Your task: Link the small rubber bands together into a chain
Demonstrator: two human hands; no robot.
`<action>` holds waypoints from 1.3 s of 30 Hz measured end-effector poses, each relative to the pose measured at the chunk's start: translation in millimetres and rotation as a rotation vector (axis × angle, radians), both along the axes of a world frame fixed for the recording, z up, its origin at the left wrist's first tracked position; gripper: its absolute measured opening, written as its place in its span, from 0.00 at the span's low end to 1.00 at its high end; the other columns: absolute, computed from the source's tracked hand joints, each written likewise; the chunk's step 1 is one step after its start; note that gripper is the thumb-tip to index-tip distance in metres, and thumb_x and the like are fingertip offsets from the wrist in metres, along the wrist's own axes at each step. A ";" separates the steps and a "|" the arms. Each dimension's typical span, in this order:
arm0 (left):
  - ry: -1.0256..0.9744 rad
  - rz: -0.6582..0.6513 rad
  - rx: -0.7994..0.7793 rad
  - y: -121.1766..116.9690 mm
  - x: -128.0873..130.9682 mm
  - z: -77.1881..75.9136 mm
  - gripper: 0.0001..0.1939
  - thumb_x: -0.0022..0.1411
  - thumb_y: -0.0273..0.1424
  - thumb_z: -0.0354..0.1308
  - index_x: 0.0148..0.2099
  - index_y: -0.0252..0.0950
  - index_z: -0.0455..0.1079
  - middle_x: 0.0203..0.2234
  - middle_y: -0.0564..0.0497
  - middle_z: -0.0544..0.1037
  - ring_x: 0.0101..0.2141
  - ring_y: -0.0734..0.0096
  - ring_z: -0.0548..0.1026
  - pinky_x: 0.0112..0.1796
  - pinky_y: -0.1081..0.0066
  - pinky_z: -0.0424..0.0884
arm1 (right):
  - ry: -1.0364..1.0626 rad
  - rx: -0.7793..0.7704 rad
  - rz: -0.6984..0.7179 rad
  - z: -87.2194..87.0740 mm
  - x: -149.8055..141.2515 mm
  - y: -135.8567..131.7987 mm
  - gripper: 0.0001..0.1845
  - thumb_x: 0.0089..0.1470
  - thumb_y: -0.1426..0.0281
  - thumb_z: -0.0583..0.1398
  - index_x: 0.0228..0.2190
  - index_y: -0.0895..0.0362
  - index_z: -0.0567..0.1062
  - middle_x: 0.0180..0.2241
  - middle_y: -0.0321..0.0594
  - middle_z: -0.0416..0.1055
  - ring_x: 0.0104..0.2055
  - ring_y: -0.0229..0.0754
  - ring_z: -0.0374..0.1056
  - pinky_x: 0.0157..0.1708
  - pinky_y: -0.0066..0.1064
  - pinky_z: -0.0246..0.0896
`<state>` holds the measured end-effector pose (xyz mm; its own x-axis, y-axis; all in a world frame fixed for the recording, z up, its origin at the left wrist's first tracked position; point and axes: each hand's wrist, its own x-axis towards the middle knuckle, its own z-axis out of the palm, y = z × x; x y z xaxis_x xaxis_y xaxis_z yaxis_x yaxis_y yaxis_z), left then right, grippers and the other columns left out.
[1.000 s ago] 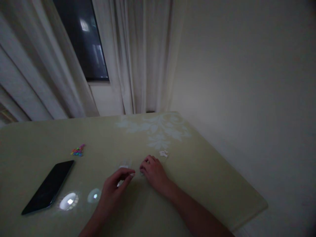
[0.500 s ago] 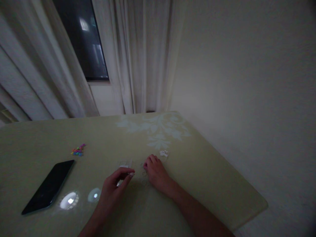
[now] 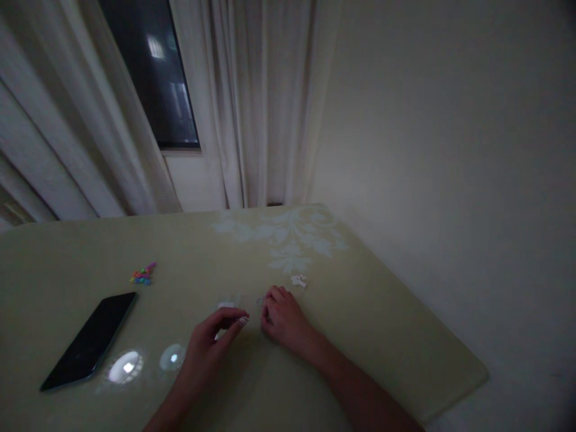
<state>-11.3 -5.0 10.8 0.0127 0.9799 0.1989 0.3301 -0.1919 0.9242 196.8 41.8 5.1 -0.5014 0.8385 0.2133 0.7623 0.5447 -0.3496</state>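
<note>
Low over the table [image 3: 369, 354], my left hand [image 3: 213, 336] is closed in a pinch, thumb against forefinger, with a small whitish piece [image 3: 243, 320] at the tips. It is too small to name. Just right of it, my right hand [image 3: 285, 318] rests with curled fingers; what they hold, if anything, is hidden. A little clear or silvery bit [image 3: 260, 300] shows beside its fingertips. Behind my left hand lies a clear plastic piece with white in it [image 3: 227, 303], partly covered. Small white pieces [image 3: 299, 280] on something clear lie beyond my right hand.
A black-screened phone or tablet [image 3: 90, 342] lies at the left. Behind it sits a small heap of colourful little pieces [image 3: 143, 275]. Curtains [image 3: 252, 108] and a dark window [image 3: 153, 72] stand past the far edge; a pale wall [image 3: 427, 150] runs along the right.
My right hand's fingers have shifted and curled in more, drawing slightly toward me. My left hand keeps its pinch almost in place.
</note>
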 end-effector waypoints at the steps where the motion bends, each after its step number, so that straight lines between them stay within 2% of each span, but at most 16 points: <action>1: 0.002 -0.002 0.004 0.0 -0.3 0.1 0.13 0.63 0.44 0.65 0.40 0.40 0.82 0.35 0.47 0.86 0.37 0.59 0.84 0.38 0.68 0.78 | 0.023 0.014 0.003 1.5 -1.2 -1.1 0.01 0.59 0.75 0.62 0.35 0.59 0.75 0.41 0.46 0.70 0.47 0.49 0.63 0.50 0.40 0.61; 7: -0.009 -0.037 0.009 -1.9 -1.0 2.0 0.13 0.62 0.43 0.66 0.43 0.42 0.84 0.38 0.46 0.88 0.39 0.57 0.85 0.40 0.65 0.79 | 0.456 -0.017 0.061 17.7 -6.0 -14.0 0.05 0.59 0.76 0.61 0.36 0.55 0.71 0.41 0.40 0.68 0.46 0.43 0.66 0.47 0.33 0.63; 12: -0.040 -0.027 0.026 -3.6 1.2 7.0 0.12 0.62 0.42 0.65 0.41 0.42 0.84 0.44 0.45 0.87 0.44 0.54 0.84 0.44 0.62 0.80 | 0.598 -0.074 0.133 22.8 -8.7 -26.1 0.05 0.60 0.75 0.61 0.38 0.54 0.71 0.42 0.40 0.67 0.43 0.41 0.66 0.44 0.31 0.64; 16: -0.011 -0.023 0.008 -4.1 1.5 8.6 0.14 0.62 0.44 0.66 0.41 0.41 0.84 0.36 0.46 0.88 0.36 0.57 0.85 0.39 0.64 0.80 | 0.691 -0.141 0.149 24.6 -10.4 -28.1 0.01 0.63 0.71 0.60 0.38 0.55 0.72 0.42 0.40 0.67 0.40 0.40 0.65 0.41 0.30 0.64; 18: -0.008 -0.010 0.016 -4.2 1.0 7.1 0.14 0.62 0.44 0.66 0.41 0.40 0.84 0.36 0.46 0.87 0.37 0.57 0.85 0.39 0.66 0.80 | 0.758 -0.146 0.119 25.0 -8.1 -22.9 0.04 0.66 0.68 0.59 0.38 0.55 0.73 0.40 0.39 0.68 0.39 0.39 0.65 0.40 0.30 0.64; 21: -0.015 -0.005 0.050 -4.0 -0.2 3.9 0.13 0.62 0.44 0.66 0.42 0.41 0.83 0.38 0.47 0.87 0.39 0.58 0.84 0.40 0.67 0.79 | 0.818 -0.101 -0.042 22.4 3.1 -6.7 0.08 0.67 0.68 0.57 0.36 0.56 0.75 0.38 0.40 0.69 0.38 0.39 0.66 0.39 0.30 0.62; 24: -0.008 -0.007 0.056 -3.7 -0.4 3.3 0.12 0.64 0.43 0.65 0.41 0.41 0.82 0.36 0.48 0.86 0.38 0.61 0.84 0.40 0.69 0.79 | 0.702 -0.072 -0.168 15.5 19.9 12.0 0.04 0.64 0.73 0.60 0.36 0.57 0.77 0.37 0.39 0.70 0.35 0.38 0.65 0.38 0.30 0.61; 27: -0.025 0.000 0.025 -3.4 1.0 4.3 0.13 0.65 0.44 0.64 0.42 0.41 0.81 0.36 0.48 0.86 0.38 0.60 0.84 0.40 0.68 0.79 | 0.518 -0.107 -0.178 8.3 31.6 22.6 0.04 0.60 0.77 0.64 0.35 0.57 0.79 0.37 0.38 0.71 0.36 0.38 0.66 0.40 0.31 0.61; 31: -0.033 -0.010 0.021 -2.4 1.7 3.1 0.14 0.66 0.44 0.63 0.42 0.40 0.79 0.37 0.47 0.86 0.39 0.60 0.84 0.41 0.67 0.80 | 0.360 -0.113 -0.184 2.5 32.5 22.1 0.02 0.58 0.75 0.67 0.33 0.57 0.81 0.38 0.40 0.71 0.43 0.41 0.68 0.46 0.33 0.62; 34: -0.019 -0.019 0.031 -1.7 0.7 1.4 0.13 0.66 0.44 0.63 0.42 0.40 0.79 0.36 0.47 0.85 0.39 0.60 0.83 0.40 0.67 0.79 | 0.287 -0.117 -0.187 -0.3 28.9 18.2 0.03 0.57 0.72 0.69 0.32 0.57 0.81 0.38 0.40 0.71 0.42 0.42 0.69 0.45 0.33 0.62; 39: -0.035 -0.017 0.016 -2.0 1.0 2.3 0.13 0.65 0.44 0.63 0.42 0.41 0.80 0.37 0.48 0.86 0.39 0.60 0.83 0.40 0.68 0.79 | 0.281 -0.116 -0.156 -2.6 26.9 16.5 0.04 0.56 0.76 0.68 0.31 0.58 0.78 0.38 0.40 0.70 0.42 0.42 0.68 0.45 0.33 0.62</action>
<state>-10.3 -7.0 13.1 0.0225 0.9764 0.2149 0.2940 -0.2119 0.9320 223.7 58.2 2.5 -0.3005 0.9271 0.2239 0.6980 0.3738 -0.6108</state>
